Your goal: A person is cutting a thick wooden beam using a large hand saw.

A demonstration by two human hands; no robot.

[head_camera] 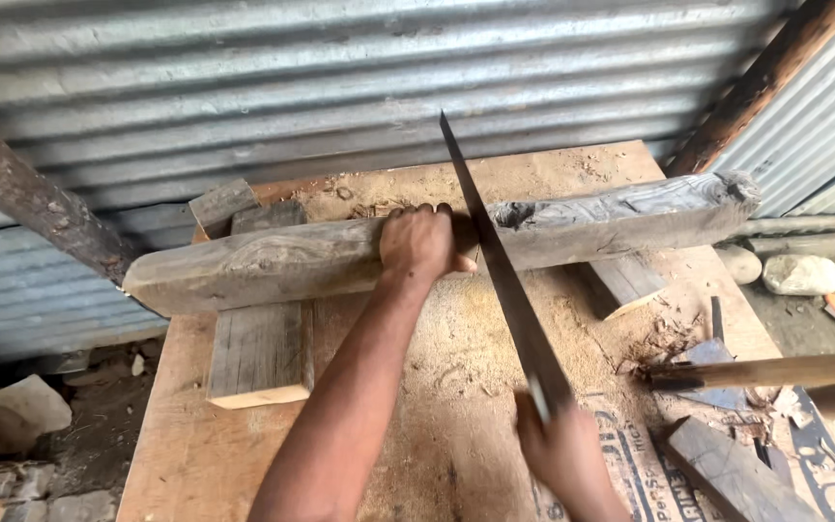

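A long weathered wooden beam (273, 259) lies across the plywood workbench (456, 425), propped on a flat wood block (261, 353). My left hand (419, 242) grips the beam's top near its middle, thumb beside the blade. A hand saw (504, 280) stands with its teeth in the beam just right of that hand, the blade running from the far tip down toward me. My right hand (562, 449) is closed around the saw's handle at the near edge of the bench.
Sawdust covers the bench. A second support block (627, 280) sits under the beam's right part. A wooden-handled tool (775, 370) and wood scraps (727, 474) lie at the right. Corrugated metal sheeting (340, 87) stands behind; stones (801, 275) lie on the ground at right.
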